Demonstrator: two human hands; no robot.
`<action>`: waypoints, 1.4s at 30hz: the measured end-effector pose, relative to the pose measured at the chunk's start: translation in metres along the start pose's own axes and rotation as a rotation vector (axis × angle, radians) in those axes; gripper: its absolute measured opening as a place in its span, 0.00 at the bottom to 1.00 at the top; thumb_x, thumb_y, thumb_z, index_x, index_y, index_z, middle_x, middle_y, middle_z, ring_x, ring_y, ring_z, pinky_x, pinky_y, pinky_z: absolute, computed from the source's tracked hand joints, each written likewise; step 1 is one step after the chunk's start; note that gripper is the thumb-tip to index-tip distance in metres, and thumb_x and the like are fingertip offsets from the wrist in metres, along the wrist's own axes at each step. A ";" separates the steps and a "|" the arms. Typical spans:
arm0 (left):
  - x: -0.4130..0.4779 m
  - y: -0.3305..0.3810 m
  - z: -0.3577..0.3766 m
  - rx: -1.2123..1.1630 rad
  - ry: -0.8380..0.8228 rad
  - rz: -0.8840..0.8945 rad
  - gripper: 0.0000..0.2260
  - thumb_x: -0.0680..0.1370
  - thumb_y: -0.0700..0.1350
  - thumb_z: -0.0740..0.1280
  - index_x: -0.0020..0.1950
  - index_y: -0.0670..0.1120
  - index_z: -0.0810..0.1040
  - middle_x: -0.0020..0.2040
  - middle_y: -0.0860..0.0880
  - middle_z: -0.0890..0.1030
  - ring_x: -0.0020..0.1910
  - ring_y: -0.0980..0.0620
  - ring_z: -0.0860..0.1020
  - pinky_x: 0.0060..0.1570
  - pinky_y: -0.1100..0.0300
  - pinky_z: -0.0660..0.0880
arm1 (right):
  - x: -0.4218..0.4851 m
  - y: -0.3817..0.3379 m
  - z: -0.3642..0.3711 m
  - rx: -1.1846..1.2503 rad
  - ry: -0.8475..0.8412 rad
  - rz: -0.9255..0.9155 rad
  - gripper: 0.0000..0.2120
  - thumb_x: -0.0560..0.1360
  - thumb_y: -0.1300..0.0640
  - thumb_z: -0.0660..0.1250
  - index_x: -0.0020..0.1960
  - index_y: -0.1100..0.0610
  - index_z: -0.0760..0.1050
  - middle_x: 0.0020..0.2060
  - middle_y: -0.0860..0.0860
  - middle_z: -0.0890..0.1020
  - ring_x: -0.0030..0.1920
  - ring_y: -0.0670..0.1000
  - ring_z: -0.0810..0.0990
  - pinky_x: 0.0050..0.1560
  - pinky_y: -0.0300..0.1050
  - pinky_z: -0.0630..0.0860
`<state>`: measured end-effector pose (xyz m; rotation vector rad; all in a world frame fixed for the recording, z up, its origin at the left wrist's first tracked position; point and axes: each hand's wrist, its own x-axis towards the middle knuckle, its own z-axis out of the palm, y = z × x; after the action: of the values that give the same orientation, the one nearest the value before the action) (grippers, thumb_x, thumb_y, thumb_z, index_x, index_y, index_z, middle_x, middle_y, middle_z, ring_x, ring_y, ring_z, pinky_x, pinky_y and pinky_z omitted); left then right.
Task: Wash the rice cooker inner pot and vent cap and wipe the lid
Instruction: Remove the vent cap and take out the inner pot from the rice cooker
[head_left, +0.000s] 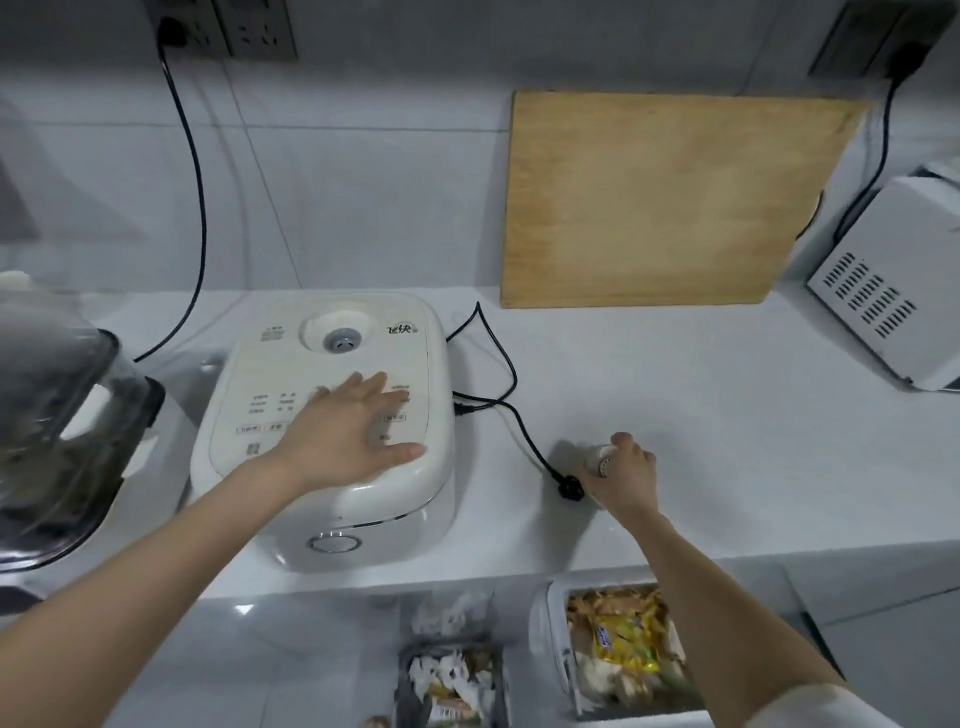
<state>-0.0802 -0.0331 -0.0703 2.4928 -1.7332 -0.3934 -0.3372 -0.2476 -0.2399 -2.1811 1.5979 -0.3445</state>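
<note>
Head view, one entry:
- White rounded rice cooker (332, 519) on the pale grey countertop (727, 441), its cream lid (270, 384) closed, with a grey vent socket (342, 341) at the rear
- Left hand (348, 431): flat on the lid, fingers spread over the printed buttons
- Right hand (626, 478): fingers curled round a small whitish perforated vent cap (601, 461), low over the counter right of the cooker
- Black power cord (506, 410): loose, plug just beside the cap
- Wooden cutting board (660, 202): leaning on the wall
- White vented appliance (893, 291): far right
- Clear blender jug (62, 415): far left, blurred
- Open waste bin (613, 649): below the counter edge
</note>
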 end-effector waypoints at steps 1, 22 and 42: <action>-0.004 0.000 0.002 0.003 -0.007 -0.011 0.45 0.61 0.75 0.50 0.74 0.56 0.59 0.77 0.51 0.53 0.76 0.49 0.51 0.74 0.48 0.51 | 0.000 0.002 0.002 0.003 -0.029 -0.007 0.31 0.70 0.49 0.72 0.66 0.62 0.65 0.58 0.59 0.76 0.59 0.62 0.70 0.56 0.51 0.68; -0.073 -0.079 0.013 0.235 0.134 0.139 0.39 0.69 0.64 0.67 0.75 0.54 0.58 0.77 0.50 0.56 0.77 0.47 0.52 0.73 0.48 0.42 | -0.162 -0.196 0.014 -0.197 0.384 -0.897 0.39 0.62 0.34 0.70 0.66 0.54 0.67 0.66 0.59 0.73 0.67 0.61 0.68 0.69 0.65 0.57; -0.085 -0.111 0.029 0.449 0.392 0.311 0.42 0.54 0.62 0.78 0.64 0.47 0.75 0.61 0.44 0.79 0.60 0.41 0.78 0.59 0.32 0.65 | -0.172 -0.221 0.043 -0.421 0.363 -0.688 0.51 0.53 0.31 0.75 0.68 0.53 0.63 0.67 0.60 0.66 0.69 0.62 0.62 0.66 0.66 0.57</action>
<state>-0.0146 0.0878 -0.1080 2.2656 -2.1505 0.5251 -0.1855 -0.0201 -0.1674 -3.1183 1.0839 -0.6832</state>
